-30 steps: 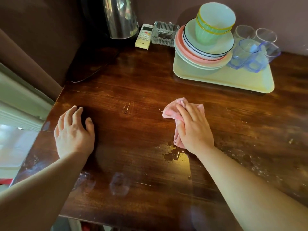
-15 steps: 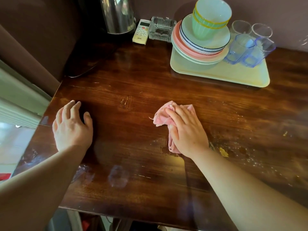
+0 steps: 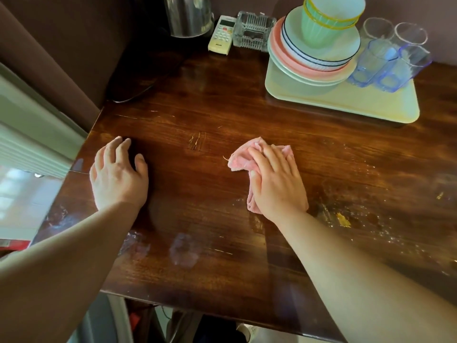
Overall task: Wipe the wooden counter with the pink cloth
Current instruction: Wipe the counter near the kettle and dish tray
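The pink cloth (image 3: 241, 158) lies bunched on the dark wooden counter (image 3: 222, 107), right of the middle. My right hand (image 3: 275, 181) lies flat on top of it and presses it down, fingers spread and pointing away from me. Most of the cloth is hidden under the palm. My left hand (image 3: 116, 177) rests on the counter near its left edge, fingers relaxed and holding nothing. A yellow crumb (image 3: 343, 219) and pale specks lie on the wood just right of my right wrist.
A pale tray (image 3: 346, 102) at the back right carries stacked plates (image 3: 309, 63), green bowls (image 3: 329, 18) and clear glasses (image 3: 388, 58). A remote (image 3: 221, 34), a glass ashtray (image 3: 254, 29) and a steel kettle (image 3: 189, 16) stand along the back wall. Whitish smudges (image 3: 184, 248) mark the front.
My right hand has slid the cloth a little to the left across the wood. The wet patch near my wrist is gone. My left hand has stayed in place.
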